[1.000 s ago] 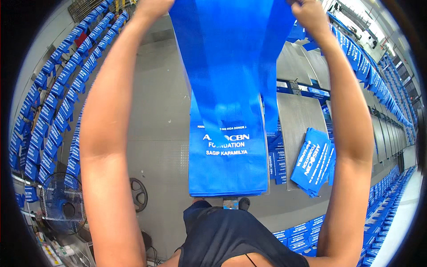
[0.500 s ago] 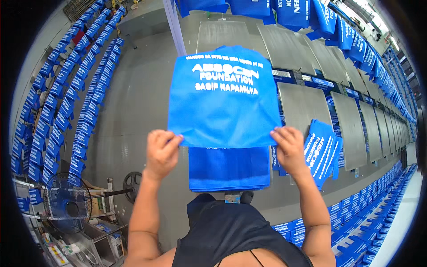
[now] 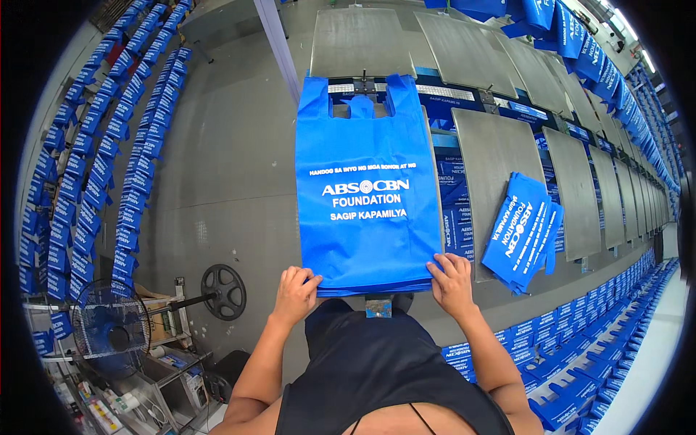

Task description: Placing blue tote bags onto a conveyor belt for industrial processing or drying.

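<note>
A blue fabric carrier bag (image 3: 362, 250) with white printing lies flat before me, its two handle loops at the far end. My left hand (image 3: 297, 293) is closed at its near left corner, thumb and fingers pinching the edge. At the near right corner my right hand (image 3: 451, 284) pinches the edge likewise. Beneath this bag is a stack of similar blue bags, whose layered edges (image 3: 366, 291) show just below its near hem. The rest of the stack is covered.
To the right, several folded blue bags (image 3: 523, 230) lie fanned on a grey flat board (image 3: 500, 141), one of a row of boards. Hanging lines of printed bags (image 3: 148, 145) run along the left. A fan (image 3: 112, 330) and a black handwheel (image 3: 223, 291) stand at lower left.
The bag held between my hands has come down from a raised, slanting position onto the stack. Both hands moved nearer to my body, and its handles now lie spread out flat.
</note>
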`<action>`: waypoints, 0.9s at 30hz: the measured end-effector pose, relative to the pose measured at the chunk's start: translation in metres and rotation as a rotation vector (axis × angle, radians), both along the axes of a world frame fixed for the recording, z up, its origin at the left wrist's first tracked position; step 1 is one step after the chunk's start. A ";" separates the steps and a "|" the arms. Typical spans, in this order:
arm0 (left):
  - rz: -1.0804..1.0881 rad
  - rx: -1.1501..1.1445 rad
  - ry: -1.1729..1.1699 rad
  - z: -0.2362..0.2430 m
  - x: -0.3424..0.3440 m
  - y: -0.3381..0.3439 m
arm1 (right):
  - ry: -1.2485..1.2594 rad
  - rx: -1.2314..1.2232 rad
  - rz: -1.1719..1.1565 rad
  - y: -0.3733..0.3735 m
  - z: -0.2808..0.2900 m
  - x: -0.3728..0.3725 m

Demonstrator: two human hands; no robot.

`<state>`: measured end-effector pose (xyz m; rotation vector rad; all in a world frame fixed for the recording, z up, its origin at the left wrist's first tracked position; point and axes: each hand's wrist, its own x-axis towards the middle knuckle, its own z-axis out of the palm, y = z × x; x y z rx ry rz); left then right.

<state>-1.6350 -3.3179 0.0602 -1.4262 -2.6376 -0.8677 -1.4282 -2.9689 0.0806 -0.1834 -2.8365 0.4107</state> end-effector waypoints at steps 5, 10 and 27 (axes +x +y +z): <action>-0.052 -0.099 -0.047 0.016 -0.007 0.003 | 0.024 -0.045 0.002 -0.012 0.000 0.005; -0.173 -0.228 -0.288 0.072 -0.042 0.011 | -0.123 -0.104 -0.024 -0.020 0.035 -0.001; 0.197 -0.412 0.168 -0.010 -0.191 0.174 | -0.042 0.002 -0.404 0.086 -0.031 -0.082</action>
